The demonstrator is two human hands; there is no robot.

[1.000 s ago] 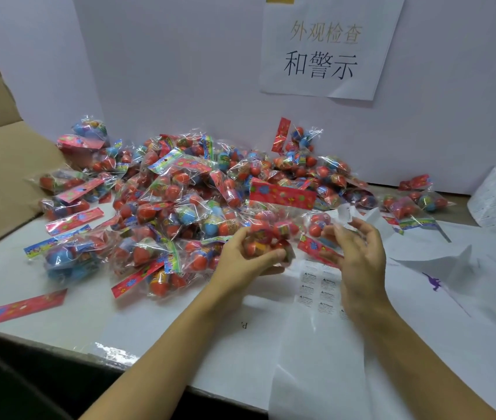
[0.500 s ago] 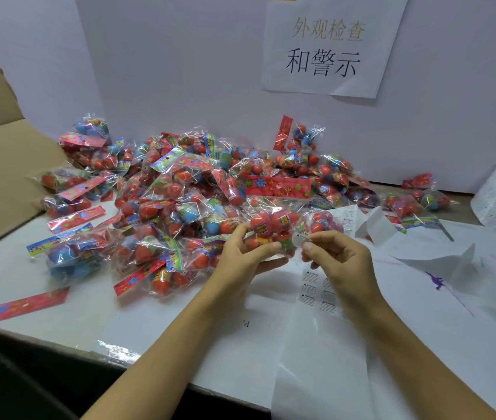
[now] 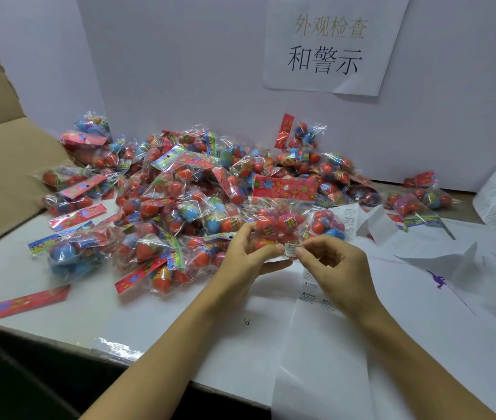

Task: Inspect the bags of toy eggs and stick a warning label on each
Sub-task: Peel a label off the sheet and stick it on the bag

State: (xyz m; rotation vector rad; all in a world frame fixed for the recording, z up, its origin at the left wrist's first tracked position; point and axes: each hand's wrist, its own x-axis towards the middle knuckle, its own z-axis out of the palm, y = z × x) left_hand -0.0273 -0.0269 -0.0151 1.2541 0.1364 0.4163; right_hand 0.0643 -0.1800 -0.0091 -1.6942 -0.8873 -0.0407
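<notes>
Left hand (image 3: 251,257) grips one bag (image 3: 274,227) from below and behind, thumb on its near face, holding it raised just off the table (image 3: 68,301) at the near edge of the pile (image 3: 180,201). Judged purpose: to stretch the film flat and give a firm backing for sticking.

Right hand (image 3: 336,263), at 3 o'clock of the bag, pinches a small white label (image 3: 289,249) between thumb and forefinger; remaining fingers are curled. The label sits at the bag's lower corner, touching the left thumb tip; whether it already adheres cannot be told.

Label sheet (image 3: 313,294) lies at 6 o'clock of the hands, close under them, presumably kept there for short reach.

The pile spreads from 9 to 1 o'clock; which bags carry labels cannot be read. Spent backing paper (image 3: 440,257) lies at 3 o'clock.

Risk: a crease in slack film under the label.
</notes>
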